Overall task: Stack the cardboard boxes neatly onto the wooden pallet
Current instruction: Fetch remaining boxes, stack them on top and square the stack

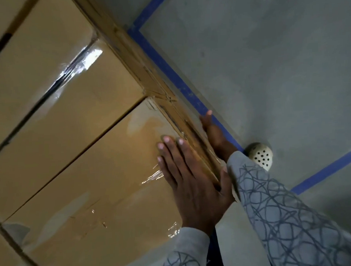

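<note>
Left hand [185, 173] lies flat, fingers spread, on top of nearest cardboard box [96, 187]. Right hand [213, 131], fingers straight, presses box's side face. We read this as squaring box flush with neighbouring boxes [56, 88] in top layer. All boxes taped shut, contents hidden. We cannot see wooden pallet beneath stack. Blue floor tape [167, 68] runs alongside stack, perforated shoe [260, 156] touching it.
</note>
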The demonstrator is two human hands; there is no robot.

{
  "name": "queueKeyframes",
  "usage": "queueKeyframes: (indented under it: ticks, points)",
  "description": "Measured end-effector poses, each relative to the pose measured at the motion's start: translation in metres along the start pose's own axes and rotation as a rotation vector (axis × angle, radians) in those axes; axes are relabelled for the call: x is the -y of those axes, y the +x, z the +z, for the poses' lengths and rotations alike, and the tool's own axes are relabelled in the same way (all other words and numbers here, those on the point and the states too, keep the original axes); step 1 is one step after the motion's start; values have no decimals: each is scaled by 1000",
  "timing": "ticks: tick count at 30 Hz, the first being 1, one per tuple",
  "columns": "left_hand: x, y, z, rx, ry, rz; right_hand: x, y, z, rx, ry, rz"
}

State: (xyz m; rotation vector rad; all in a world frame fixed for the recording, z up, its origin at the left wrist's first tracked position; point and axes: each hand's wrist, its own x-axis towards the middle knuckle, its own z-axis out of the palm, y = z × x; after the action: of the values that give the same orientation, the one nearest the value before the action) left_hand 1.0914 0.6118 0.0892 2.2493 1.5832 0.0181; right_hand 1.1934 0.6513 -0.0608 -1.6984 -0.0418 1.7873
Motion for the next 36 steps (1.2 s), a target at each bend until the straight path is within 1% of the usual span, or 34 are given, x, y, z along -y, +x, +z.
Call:
queueKeyframes:
  ticks: [1,4,5,8,9,11,12,13,15,16,17,20,23,25,29,34,36]
  points:
    - [0,0,0,-3,0,0,3,-2,2,2,-20,-14]
    - [-2,2,-2,-6,-12,13,4,-1,8,160,-194,-26]
    - [-2,2,-3,1,-19,14,9,-3,7,161,-187,-12]
    - [-3,2,-5,19,-35,6,25,-18,6,21,-65,-9]
    - [-3,2,-6,20,-40,6,34,-24,9,60,-107,-1]
    - [-1,2,-8,10,-55,9,44,-26,11,154,-248,87]
    - [0,3,-10,9,-67,10,48,-22,7,113,-221,106]
    - [1,2,-11,12,-78,12,52,-18,2,15,-159,104]
    - [0,3,-12,11,-92,5,60,-11,-5,-236,-80,74]
    - [-2,3,-13,13,-104,3,60,-8,-5,-289,-69,57]
    - [-2,1,-12,20,-114,5,60,-10,0,-297,-81,45]
    - [-1,-1,-9,24,-93,9,41,-5,18,-174,-181,104]
    - [-1,3,-5,49,-87,-3,38,0,22,-180,-312,137]
    - [-3,5,-5,57,-87,-25,42,3,21,-148,-386,152]
    - [-2,5,-5,81,-56,-19,39,9,18,-94,-534,66]
    - [-4,10,-7,99,-75,-38,48,-3,23,-114,-556,1]
    - [-5,11,-9,102,-76,-50,56,-11,24,-91,-562,9]
